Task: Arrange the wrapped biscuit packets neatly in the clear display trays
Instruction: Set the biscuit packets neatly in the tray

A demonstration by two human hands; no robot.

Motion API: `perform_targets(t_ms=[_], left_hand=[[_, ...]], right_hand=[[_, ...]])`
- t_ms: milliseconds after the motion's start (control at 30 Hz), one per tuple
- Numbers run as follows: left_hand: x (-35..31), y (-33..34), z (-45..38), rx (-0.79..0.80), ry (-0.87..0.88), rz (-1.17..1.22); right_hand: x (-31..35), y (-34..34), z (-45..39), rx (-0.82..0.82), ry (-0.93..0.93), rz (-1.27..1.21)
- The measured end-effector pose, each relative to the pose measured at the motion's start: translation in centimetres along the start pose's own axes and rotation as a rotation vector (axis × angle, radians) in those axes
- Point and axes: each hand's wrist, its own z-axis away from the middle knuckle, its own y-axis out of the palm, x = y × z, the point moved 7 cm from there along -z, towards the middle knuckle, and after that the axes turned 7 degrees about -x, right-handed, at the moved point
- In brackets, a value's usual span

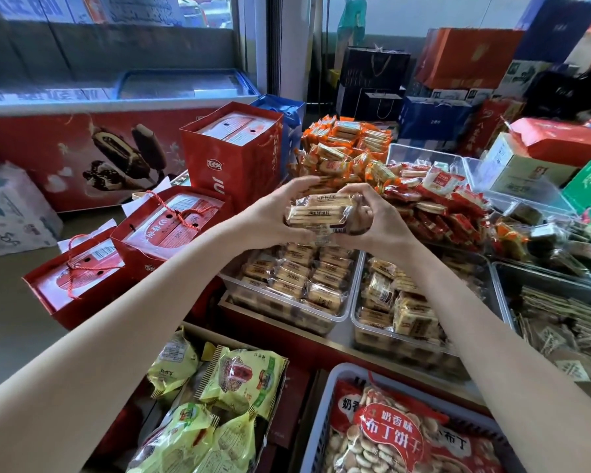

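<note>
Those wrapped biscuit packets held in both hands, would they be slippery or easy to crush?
Probably a bit slippery: the biscuit packets have glossy clear wrap that shines. Likely fairly stiff, since the biscuits inside keep a blocky shape, yet breakable if squeezed. The left hand and right hand cup them together, suggesting loose packets slide apart.

Left hand and right hand grip stacked biscuit packets above two clear trays of packets.
</note>
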Motion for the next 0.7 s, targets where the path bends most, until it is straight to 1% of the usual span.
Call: perform_targets(t_ms=[33,67,133,200,233,267,367,467,600,633,700], left_hand=[[0.1,0.2,-0.3,-0.007,0.029,-0.095],[0.3,0.1,-0.5,-0.027,0.027,-0.129],[0.8,0.0,-0.6,-0.048,-0.013,-0.065],[1.3,0.1,-0.2,-0.032,-0.063,0.044],[1.5,0.1,0.0,-0.019,-0.093,0.11],[1.8,0.2,0.3,-0.01,-0.118,0.173],[2.1,0.0,0.8,0.006,-0.151,0.247],[2.0,0.0,0.8,0.027,-0.152,0.189],[2.0,0.1,0.9,0.032,-0.172,0.208],[2.2,0.1,1.0,0.033,-0.182,0.219],[2.4,0.2,1.1,0.041,-0.192,0.236]], right_hand=[[0.1,0.1,0.0,0.006,-0.002,-0.011],[0.2,0.2,0.0,0.014,-0.011,-0.02],[0.4,0.1,0.2,0.048,0.006,-0.079],[0.4,0.1,0.5,0.121,0.073,-0.23],[0.4,0.0,0.6,0.134,0.094,-0.293],[0.4,-0.3,0.5,0.108,0.098,-0.313],[0.4,-1.5,-0.5,-0.058,0.018,-0.177],[1.2,-1.5,-1.4,-0.101,-0.05,-0.079],[2.2,-1.5,-2.2,-0.188,-0.126,0.081],[2.2,-1.6,-2.4,-0.207,-0.122,0.086],[1.9,-1.6,-2.6,-0.206,-0.059,0.013]])
